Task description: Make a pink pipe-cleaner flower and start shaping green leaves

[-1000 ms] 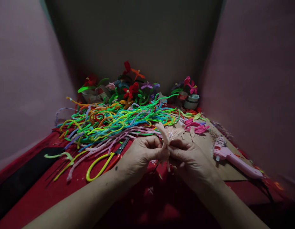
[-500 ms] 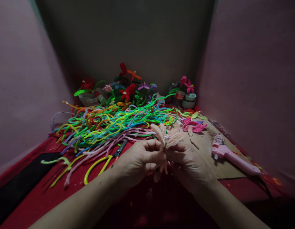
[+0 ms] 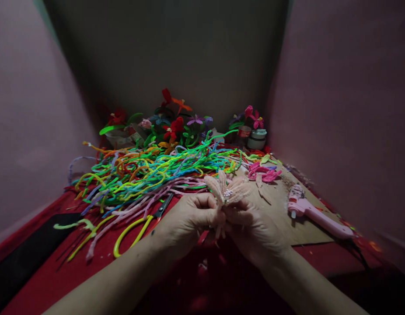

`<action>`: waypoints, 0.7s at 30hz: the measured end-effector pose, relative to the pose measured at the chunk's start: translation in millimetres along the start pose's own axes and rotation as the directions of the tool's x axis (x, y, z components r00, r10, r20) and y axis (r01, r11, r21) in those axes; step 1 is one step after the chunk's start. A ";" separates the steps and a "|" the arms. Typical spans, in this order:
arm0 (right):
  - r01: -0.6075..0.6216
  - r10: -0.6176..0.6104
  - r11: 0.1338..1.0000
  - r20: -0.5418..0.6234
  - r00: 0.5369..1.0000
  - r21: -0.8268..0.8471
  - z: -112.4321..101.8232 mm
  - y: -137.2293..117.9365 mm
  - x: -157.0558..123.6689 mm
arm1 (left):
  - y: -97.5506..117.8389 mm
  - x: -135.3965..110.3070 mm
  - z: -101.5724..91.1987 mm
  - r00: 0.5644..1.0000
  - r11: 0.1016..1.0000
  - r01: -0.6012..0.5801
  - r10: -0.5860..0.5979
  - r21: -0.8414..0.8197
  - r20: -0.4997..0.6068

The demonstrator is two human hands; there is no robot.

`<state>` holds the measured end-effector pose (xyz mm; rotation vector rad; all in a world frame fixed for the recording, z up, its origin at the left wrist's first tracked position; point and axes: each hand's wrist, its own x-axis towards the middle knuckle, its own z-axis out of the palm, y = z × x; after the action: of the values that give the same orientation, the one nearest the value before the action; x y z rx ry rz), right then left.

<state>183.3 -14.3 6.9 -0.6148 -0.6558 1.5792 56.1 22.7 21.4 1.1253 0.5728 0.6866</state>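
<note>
Between my two hands is a pale pink pipe-cleaner flower point(image 3: 234, 191) with a cluster of small whitish beads at its centre. My left hand point(image 3: 197, 218) pinches the flower's base from the left, thumb and fingers closed on it. From the other side my right hand point(image 3: 251, 223) is also closed on the base. Stub ends of the stems hang below the fingertips. Exactly how the fingers grip is partly hidden. Just left of my left hand lie scissors point(image 3: 133, 234) with yellow handles, partly covered by my forearm.
A large heap of coloured pipe cleaners point(image 3: 150, 170) spreads behind my hands. To the right, a pink glue gun point(image 3: 315, 214) rests on a cardboard sheet point(image 3: 277, 223), near magenta petals point(image 3: 264, 173). Finished flowers point(image 3: 172, 127) and a lidded jar point(image 3: 256, 139) stand at the back wall.
The view has shifted slightly. The flower has turned a little in my fingers, so its beaded centre faces me more. Both hands keep hold of it.
</note>
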 end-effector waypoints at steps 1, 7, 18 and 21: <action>0.002 -0.002 1.000 -0.006 1.000 -0.006 0.8 -0.3 -0.2 | -0.6 0.4 -0.1 1.000 1.000 0.006 -0.005 -0.007 0.004; 0.030 -0.031 0.999 -0.016 0.999 -0.039 2.7 -1.4 -0.5 | -3.4 1.1 0.8 1.000 0.999 -0.020 0.020 -0.043 0.011; 0.099 -0.091 0.991 0.089 0.992 -0.090 6.2 -3.9 -4.2 | 5.7 -4.5 7.5 0.991 0.989 -0.119 0.124 0.086 -0.058; 0.138 -0.129 0.956 0.051 0.990 -0.257 -5.6 -20.3 1.9 | 10.2 -4.2 6.2 0.982 0.985 -0.161 0.166 0.060 -0.086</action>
<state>201.2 -10.4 17.6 -0.7227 -0.9211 1.3903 55.8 18.5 33.3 1.2039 0.5826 0.8723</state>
